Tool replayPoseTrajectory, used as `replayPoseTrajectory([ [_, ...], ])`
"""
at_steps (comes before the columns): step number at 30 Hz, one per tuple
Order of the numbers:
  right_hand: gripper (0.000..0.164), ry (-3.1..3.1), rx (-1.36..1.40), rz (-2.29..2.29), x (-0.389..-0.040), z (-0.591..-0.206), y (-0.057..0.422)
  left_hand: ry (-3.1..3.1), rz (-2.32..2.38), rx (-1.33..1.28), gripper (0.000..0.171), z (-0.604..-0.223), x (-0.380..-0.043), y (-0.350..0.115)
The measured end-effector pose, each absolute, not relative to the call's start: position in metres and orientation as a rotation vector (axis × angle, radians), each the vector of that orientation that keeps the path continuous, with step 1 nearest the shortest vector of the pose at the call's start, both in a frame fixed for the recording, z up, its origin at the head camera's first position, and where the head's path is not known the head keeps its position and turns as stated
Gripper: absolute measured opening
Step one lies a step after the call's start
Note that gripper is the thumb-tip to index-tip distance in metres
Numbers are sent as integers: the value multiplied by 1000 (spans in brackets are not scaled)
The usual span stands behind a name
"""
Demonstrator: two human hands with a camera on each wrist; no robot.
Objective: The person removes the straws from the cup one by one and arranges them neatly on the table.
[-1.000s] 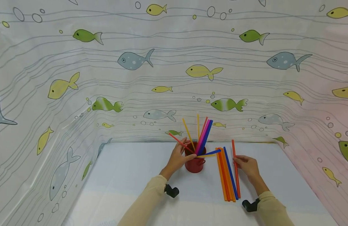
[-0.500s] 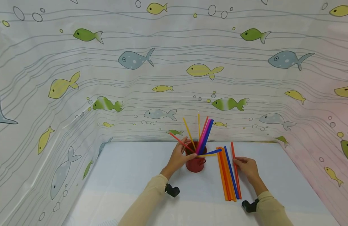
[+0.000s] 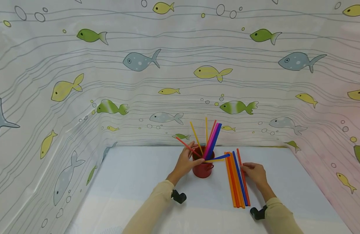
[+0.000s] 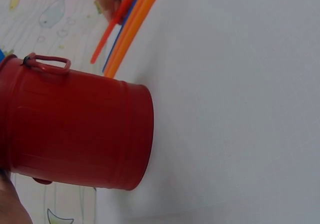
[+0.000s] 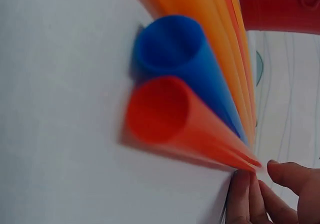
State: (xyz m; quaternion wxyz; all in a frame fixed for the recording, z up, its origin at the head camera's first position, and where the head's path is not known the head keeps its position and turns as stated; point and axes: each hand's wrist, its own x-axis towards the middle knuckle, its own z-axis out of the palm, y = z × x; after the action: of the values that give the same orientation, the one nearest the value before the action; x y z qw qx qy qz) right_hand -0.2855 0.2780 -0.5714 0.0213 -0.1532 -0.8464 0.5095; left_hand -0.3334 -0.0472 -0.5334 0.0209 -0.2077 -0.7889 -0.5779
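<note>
White tabletop [image 3: 133,182] under your work. Closest in, your right hand [image 3: 255,174] has fingertips on a long red plastic straw [image 3: 245,186]; thumb looks barely off it, so can't tell if that's a real pinch. Its far end just swung inward toward the long blue plastic straw [image 3: 240,178], so I'd call it pretty much lined up beside the flat orange plastic straws [image 3: 234,180]. Farther off, your left hand [image 3: 184,164] is curled round the dark red metal-looking cup [image 3: 201,172], which holds mixed-colour plastic straws [image 3: 215,140]. Behind that, fish-print white sheeting [image 3: 180,42]. No readable brands or writing.
</note>
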Motion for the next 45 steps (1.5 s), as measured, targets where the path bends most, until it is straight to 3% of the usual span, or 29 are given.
replayPoseTrajectory([
  [45, 36, -2576, -347, 1518, -283, -553, 265, -2463, -1803, -611, 90, -533, -332, -46],
])
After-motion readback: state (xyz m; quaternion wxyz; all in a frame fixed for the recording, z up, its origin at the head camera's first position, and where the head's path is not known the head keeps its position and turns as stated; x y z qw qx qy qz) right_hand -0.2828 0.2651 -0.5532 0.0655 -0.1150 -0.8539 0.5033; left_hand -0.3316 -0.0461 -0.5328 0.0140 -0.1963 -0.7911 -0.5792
